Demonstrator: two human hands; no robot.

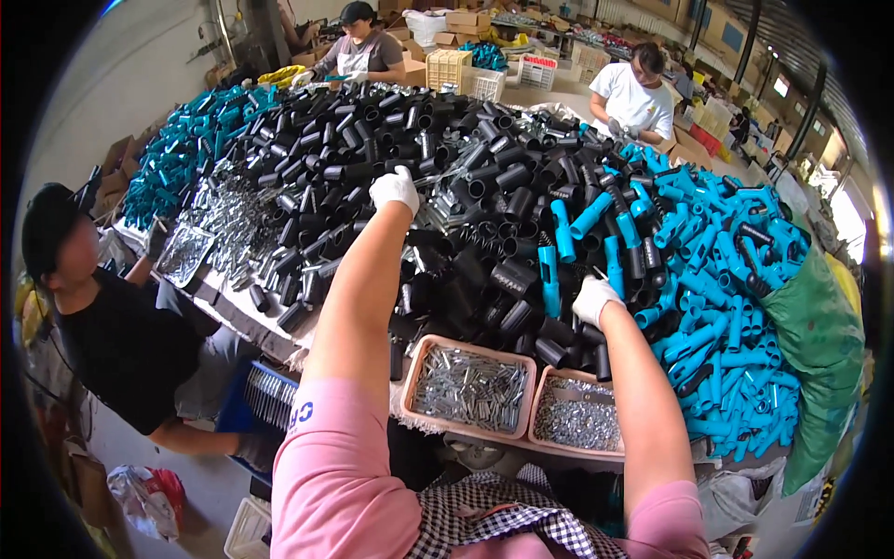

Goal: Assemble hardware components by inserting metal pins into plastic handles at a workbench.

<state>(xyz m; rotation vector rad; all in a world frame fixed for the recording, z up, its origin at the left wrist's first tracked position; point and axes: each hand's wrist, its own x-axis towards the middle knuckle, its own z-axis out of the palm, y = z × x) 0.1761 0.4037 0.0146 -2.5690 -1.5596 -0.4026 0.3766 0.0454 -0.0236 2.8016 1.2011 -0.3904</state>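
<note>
My left hand (395, 190), in a white glove, reaches far into the heap of black plastic tubes (326, 140), beside a patch of thin metal rods (451, 200). Its fingers are curled, and whatever they may hold is hidden. Closer to me on the right, my right hand (594, 300), also gloved in white, is closed among black tubes and blue plastic tube-shaped parts (549, 279). A thin piece seems to stick up by its fingertips, too small to name. Blue parts are piled right of this hand (717, 326).
At the near edge stand a pink tray (410, 380) of metal pins and a pink tray (577, 452) of small metal pieces. A green sack (815, 326) borders the right. One person (121, 326) sits left, and two people (372, 56) (633, 98) work across the table.
</note>
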